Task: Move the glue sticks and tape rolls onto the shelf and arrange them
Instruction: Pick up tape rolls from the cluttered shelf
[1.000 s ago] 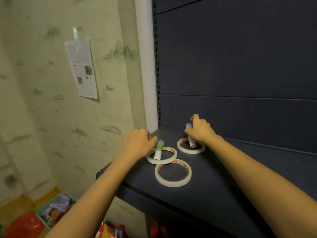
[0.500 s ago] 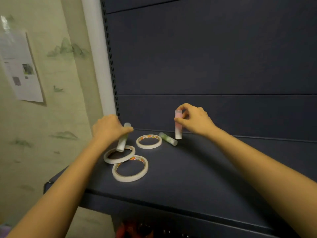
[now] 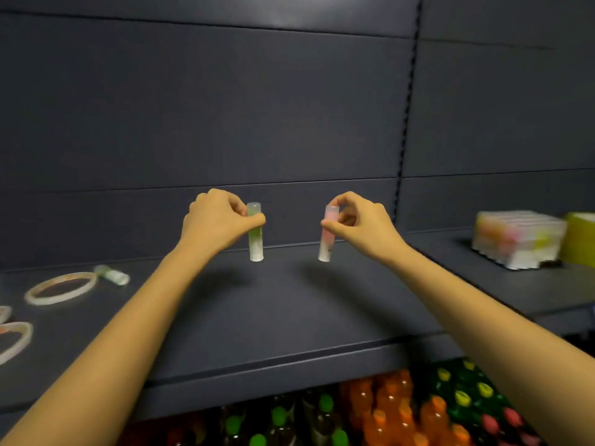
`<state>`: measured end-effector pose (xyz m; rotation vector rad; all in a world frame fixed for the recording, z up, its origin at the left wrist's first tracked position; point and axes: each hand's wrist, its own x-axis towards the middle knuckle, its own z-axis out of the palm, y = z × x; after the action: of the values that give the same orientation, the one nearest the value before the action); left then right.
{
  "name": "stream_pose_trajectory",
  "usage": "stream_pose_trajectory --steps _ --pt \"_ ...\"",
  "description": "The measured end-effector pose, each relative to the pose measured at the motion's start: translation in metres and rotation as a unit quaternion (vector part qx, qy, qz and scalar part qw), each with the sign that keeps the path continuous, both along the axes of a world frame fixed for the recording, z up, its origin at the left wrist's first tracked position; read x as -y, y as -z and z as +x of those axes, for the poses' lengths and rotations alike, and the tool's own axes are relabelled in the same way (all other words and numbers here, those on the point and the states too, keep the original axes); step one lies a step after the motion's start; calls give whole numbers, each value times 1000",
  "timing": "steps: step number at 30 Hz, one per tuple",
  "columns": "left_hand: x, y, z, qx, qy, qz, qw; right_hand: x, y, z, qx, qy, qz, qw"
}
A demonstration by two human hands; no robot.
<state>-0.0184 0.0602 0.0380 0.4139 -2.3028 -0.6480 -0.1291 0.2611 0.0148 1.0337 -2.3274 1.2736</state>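
Pinching a green glue stick (image 3: 256, 246) in the left hand (image 3: 219, 223), thumb in front, curled fingers behind, up near the cap. Holding it straight up, bottom end hanging at 6 o'clock from the fingers, low over the dark shelf (image 3: 289, 310); touching it or not, cannot tell. Pinching a pink glue stick (image 3: 325, 246) in the right hand (image 3: 360, 226), thumb and first finger squeezing its top part, other fingers curled. Tilting it a little, bottom end toward 6 o'clock. Holding the pink one apart at 3 o'clock from the green one. Lying flat on the shelf at 8 o'clock from the left hand: another glue stick (image 3: 112, 275), just beside a tape roll (image 3: 30, 299). Lying farther out at 8 o'clock: a second tape roll (image 3: 29, 336) and a third tape roll (image 3: 4, 312), both cut off by the edge. Sitting at 3 o'clock from the right hand: blurry packs (image 3: 518, 239).
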Motion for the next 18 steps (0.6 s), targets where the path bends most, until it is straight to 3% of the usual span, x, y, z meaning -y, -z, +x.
stream_pose_trajectory --steps 10,18 --pt "-232 27 -98 9 161 -7 987 -248 26 -34 -24 161 -2 987" --pt "-350 33 -151 -9 237 -55 970 -361 34 -51 -45 245 -14 968"
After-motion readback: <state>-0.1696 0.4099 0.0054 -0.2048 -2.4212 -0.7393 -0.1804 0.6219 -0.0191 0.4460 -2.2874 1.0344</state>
